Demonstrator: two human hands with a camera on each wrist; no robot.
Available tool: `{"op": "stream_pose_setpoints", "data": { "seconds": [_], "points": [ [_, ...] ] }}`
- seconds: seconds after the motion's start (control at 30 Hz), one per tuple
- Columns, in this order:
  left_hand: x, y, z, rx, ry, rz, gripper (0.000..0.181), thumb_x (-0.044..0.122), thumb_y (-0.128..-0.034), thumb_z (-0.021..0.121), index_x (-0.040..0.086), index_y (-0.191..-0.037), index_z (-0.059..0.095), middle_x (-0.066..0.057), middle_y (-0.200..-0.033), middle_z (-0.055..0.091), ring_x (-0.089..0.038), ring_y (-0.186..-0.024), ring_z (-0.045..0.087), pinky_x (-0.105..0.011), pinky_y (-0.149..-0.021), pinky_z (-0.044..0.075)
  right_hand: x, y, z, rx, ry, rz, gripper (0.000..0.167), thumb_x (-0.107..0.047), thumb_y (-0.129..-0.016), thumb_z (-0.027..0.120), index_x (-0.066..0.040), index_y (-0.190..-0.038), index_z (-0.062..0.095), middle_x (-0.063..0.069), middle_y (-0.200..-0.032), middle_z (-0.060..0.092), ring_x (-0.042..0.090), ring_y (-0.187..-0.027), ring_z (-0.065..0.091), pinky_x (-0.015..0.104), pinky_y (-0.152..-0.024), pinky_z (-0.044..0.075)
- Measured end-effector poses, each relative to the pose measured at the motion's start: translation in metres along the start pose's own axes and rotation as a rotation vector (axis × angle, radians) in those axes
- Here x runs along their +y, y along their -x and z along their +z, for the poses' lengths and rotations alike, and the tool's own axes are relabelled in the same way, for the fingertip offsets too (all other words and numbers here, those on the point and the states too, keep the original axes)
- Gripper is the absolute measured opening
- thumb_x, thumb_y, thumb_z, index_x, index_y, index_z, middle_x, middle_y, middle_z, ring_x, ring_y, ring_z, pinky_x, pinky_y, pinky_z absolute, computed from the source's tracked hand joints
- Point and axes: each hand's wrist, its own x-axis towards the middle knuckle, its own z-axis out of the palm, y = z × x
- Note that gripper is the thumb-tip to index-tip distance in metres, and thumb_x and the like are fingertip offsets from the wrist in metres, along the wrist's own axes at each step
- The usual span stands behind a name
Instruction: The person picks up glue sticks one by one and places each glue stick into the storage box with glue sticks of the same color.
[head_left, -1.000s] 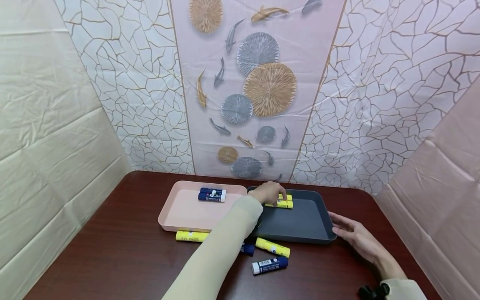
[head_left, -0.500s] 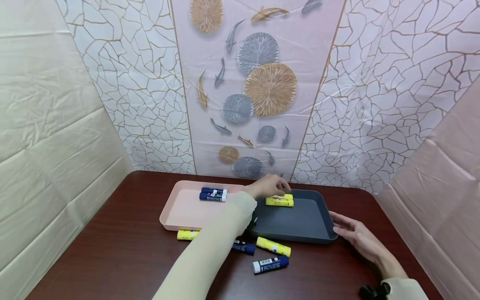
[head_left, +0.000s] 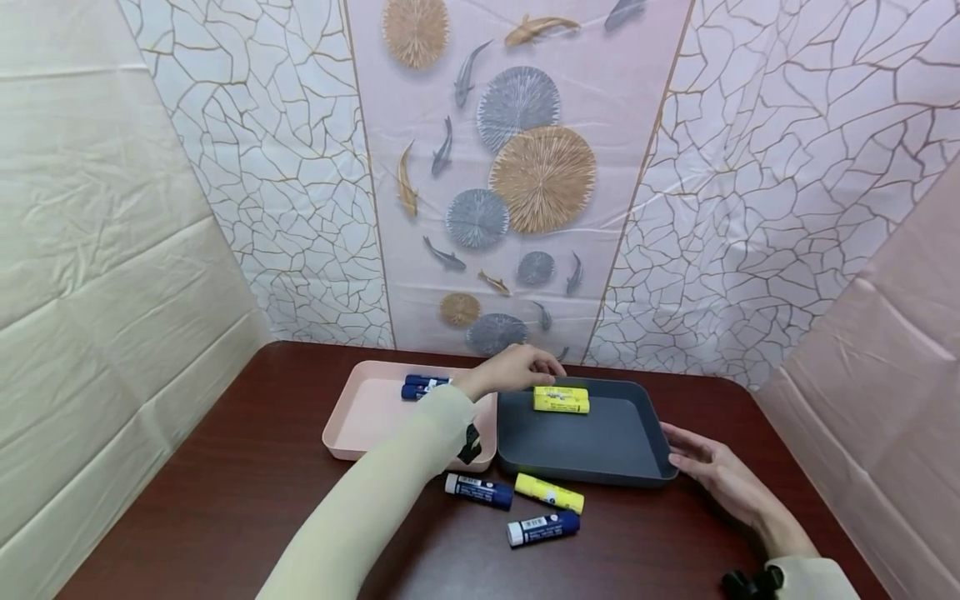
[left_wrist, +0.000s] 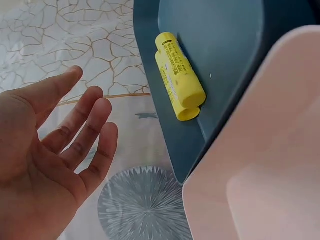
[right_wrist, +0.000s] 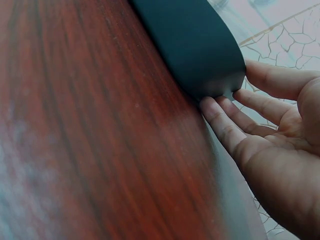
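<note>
My left hand (head_left: 513, 368) hovers over the back edges where the two trays meet, its fingers loosely bent and empty; the left wrist view shows the palm (left_wrist: 45, 165) beside the grey tray. Two yellow glue sticks (head_left: 561, 400) lie side by side at the back of the grey tray (head_left: 600, 477). In the pink tray (head_left: 352, 417) are two dark blue sticks (head_left: 417, 390), partly behind the left forearm. With its fingertips, my right hand (head_left: 723, 475) touches the grey tray's right end; the right wrist view shows the fingers (right_wrist: 225, 122) against the tray's corner (right_wrist: 215, 75).
On the table (head_left: 187, 467) in front of the trays lie a blue stick (head_left: 480, 491), a yellow stick (head_left: 549, 492) and another blue stick (head_left: 543, 528). The left forearm (head_left: 375, 492) crosses the pink tray's front. A patterned cloth (head_left: 487, 167) hangs behind the table.
My left hand has let go of the yellow sticks in the grey tray and drawn back leftward. The forearm now covers the yellow stick before the pink tray. My right hand keeps its place.
</note>
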Motion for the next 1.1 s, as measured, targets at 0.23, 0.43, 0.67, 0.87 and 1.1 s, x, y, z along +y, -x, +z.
{"op": "stream_pose_setpoints", "data": {
  "seconds": [0.23,0.43,0.67,0.87,1.1],
  "points": [
    [-0.001,0.023,-0.001,-0.023,0.03,0.009,0.027,0.018,-0.1073,0.061,0.015,-0.132,0.071,-0.005,-0.12,0.073,-0.013,-0.106,0.067,-0.029,-0.089,0.054,0.0,0.0,0.001,0.001,-0.006,0.015,0.07,-0.018,-0.108,0.059,-0.001,-0.164,0.022,0.03,-0.166,0.023,-0.001,-0.123,0.058,0.023,-0.097,0.051],
    [-0.001,0.046,0.003,-0.036,0.07,0.05,0.026,0.013,-0.1061,0.062,0.013,-0.13,0.072,-0.007,-0.116,0.073,-0.012,-0.103,0.068,-0.028,-0.088,0.054,0.001,0.002,0.001,0.001,0.0,0.0,0.069,-0.017,-0.108,0.058,0.0,-0.164,0.023,0.03,-0.165,0.023,0.0,-0.123,0.058,0.022,-0.097,0.051],
    [-0.001,0.07,0.008,-0.059,0.141,0.057,0.027,0.013,-0.105,0.064,0.011,-0.13,0.071,-0.008,-0.117,0.071,-0.011,-0.102,0.066,-0.026,-0.088,0.054,-0.001,0.002,0.002,-0.003,-0.001,0.0,0.068,-0.018,-0.108,0.058,-0.001,-0.164,0.023,0.03,-0.166,0.023,-0.001,-0.124,0.057,0.022,-0.097,0.051],
    [0.001,0.086,0.012,-0.057,0.138,0.046,0.026,0.014,-0.1048,0.065,0.018,-0.129,0.072,-0.008,-0.118,0.071,-0.007,-0.099,0.065,-0.026,-0.083,0.055,-0.002,0.001,0.002,-0.006,0.005,-0.008,0.068,-0.018,-0.108,0.058,-0.001,-0.164,0.024,0.03,-0.166,0.023,-0.001,-0.124,0.057,0.022,-0.097,0.051],
    [0.005,0.106,0.021,-0.044,0.156,0.024,0.025,0.018,-0.1049,0.065,0.025,-0.127,0.073,0.004,-0.12,0.07,-0.004,-0.1,0.065,-0.026,-0.084,0.053,0.0,0.001,0.002,-0.003,0.013,-0.026,0.067,-0.016,-0.108,0.057,0.001,-0.164,0.024,0.031,-0.165,0.024,0.001,-0.125,0.058,0.022,-0.097,0.051]
  ]
}}
